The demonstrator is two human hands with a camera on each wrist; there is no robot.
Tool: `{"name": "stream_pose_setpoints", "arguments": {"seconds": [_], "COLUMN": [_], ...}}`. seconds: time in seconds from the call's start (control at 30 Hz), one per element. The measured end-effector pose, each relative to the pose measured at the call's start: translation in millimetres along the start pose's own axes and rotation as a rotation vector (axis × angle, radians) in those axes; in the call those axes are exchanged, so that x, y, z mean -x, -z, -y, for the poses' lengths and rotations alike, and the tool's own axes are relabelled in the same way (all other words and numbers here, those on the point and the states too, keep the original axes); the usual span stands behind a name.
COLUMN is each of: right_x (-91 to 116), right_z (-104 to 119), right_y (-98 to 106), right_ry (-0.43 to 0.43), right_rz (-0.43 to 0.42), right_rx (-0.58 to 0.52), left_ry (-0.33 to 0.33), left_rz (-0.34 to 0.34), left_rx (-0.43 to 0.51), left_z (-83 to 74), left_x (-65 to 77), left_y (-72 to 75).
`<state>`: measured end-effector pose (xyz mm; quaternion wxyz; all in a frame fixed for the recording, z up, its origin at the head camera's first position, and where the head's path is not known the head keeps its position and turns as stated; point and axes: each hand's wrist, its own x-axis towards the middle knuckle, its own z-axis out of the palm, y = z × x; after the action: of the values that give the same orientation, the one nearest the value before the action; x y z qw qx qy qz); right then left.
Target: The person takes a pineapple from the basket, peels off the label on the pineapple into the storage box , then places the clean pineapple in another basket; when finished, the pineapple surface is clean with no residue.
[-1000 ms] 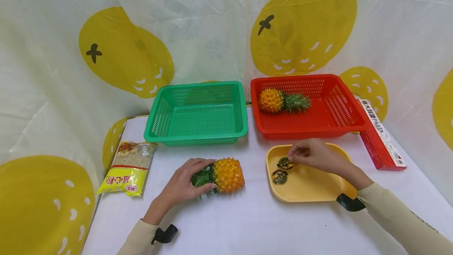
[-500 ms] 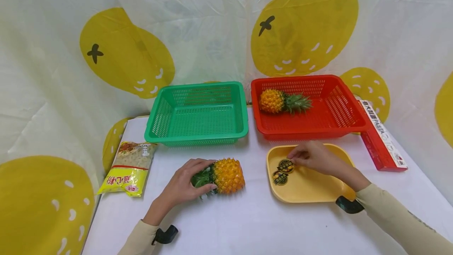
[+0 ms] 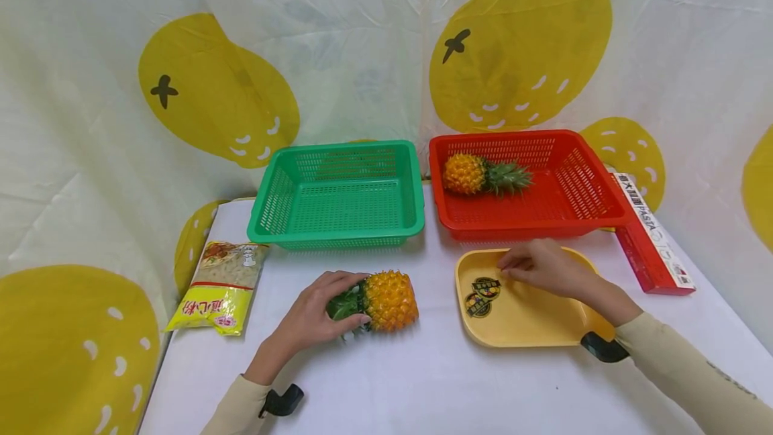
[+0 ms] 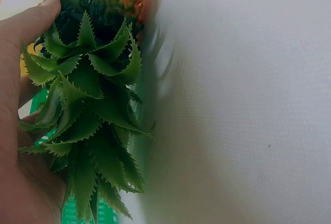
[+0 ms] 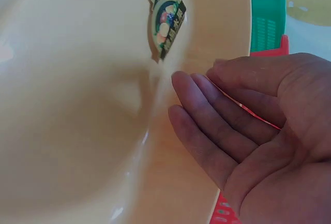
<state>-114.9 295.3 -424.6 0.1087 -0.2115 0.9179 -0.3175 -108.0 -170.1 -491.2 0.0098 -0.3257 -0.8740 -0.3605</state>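
My left hand (image 3: 309, 312) grips a small pineapple (image 3: 391, 301) lying on its side on the white table, with fingers and thumb around its leafy crown (image 4: 93, 105). At the right, my right hand (image 3: 546, 270) hovers over a yellow tray (image 3: 537, 324). Its fingers (image 5: 212, 131) are loosely bent and hold nothing. Two round black-and-gold stickers, an upper sticker (image 3: 486, 288) and a lower sticker (image 3: 478, 305), lie near the tray's left side, their edges close or overlapping. The fingertips are a little apart from the upper sticker.
Behind the hands stand a green basket (image 3: 344, 236) and a red basket (image 3: 531, 225); a second pineapple (image 3: 465, 174) lies in the red one. A yellow food packet (image 3: 220, 287) is at the left, and a red pasta box (image 3: 652, 237) at the right.
My right hand has let go of the upper sticker, which now lies flat in the tray, and has drawn slightly away to the right. The left hand and its pineapple stay put.
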Motion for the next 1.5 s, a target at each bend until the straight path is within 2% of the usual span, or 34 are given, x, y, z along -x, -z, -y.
{"name": "stream_pose_setpoints", "arguments": {"seconds": [0.33,0.57,1.13,1.5], "right_x": [-4,-7,-30,-55], "right_z": [8,18,70,97], "right_y": [7,6,1,-16], "right_ry": [0.012,0.047,0.15,0.238], "right_rz": [0.018,-0.028,-0.056,-0.03], "right_rx": [-0.011,-0.008,-0.041,-0.02], "left_ry": [-0.004,-0.003,-0.009,0.001], "left_rz": [-0.005,-0.004,-0.006,-0.004], "left_rx": [-0.006,-0.007,-0.017,-0.009], "left_z": [0.3,-0.2,-0.3,0.0], "left_x": [0.1,0.1,0.2,0.2], "left_y": [-0.1,-0.4,-0.3,-1.1]}}
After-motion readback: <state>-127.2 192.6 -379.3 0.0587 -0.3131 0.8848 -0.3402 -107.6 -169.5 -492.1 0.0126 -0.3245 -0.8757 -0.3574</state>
